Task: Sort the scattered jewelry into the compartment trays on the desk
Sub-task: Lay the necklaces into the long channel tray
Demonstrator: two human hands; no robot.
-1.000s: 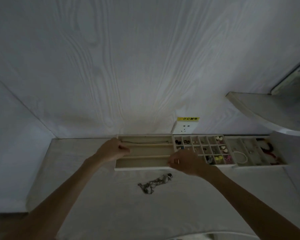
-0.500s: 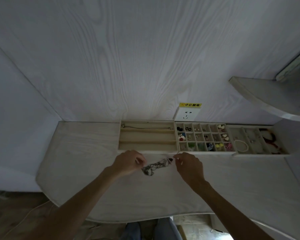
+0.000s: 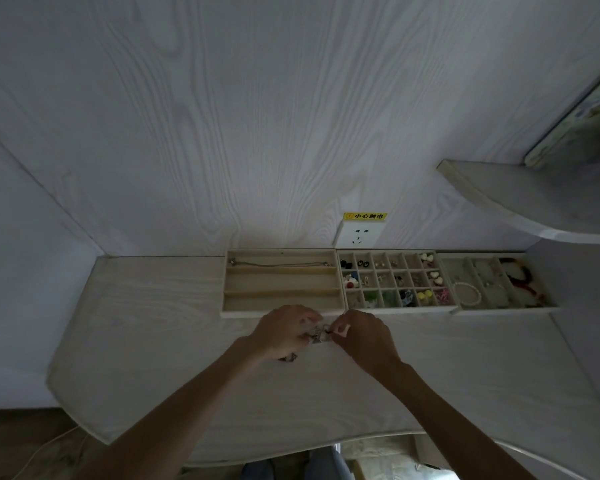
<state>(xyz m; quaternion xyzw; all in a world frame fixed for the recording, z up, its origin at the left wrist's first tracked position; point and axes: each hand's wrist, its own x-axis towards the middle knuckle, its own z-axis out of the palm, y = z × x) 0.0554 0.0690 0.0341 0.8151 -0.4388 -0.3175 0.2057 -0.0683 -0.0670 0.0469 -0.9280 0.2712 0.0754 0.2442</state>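
Chain necklace (image 3: 318,336) sits bunched on the desk (image 3: 153,323) just before the long-slot tray (image 3: 282,308), left hand (image 3: 282,336) and right hand (image 3: 362,336) both pinching it, looks light, floppy, tangle-prone, so probably grab the ends.

wall socket (image 3: 359,234), yellow warning label (image 3: 365,216), shelf (image 3: 520,199)

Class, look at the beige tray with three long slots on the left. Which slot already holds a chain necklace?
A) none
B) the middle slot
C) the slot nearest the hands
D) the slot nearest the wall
D: in the beige three-slot tray, a thin chain necklace lies along the slot nearest the wall; the other two look bare.
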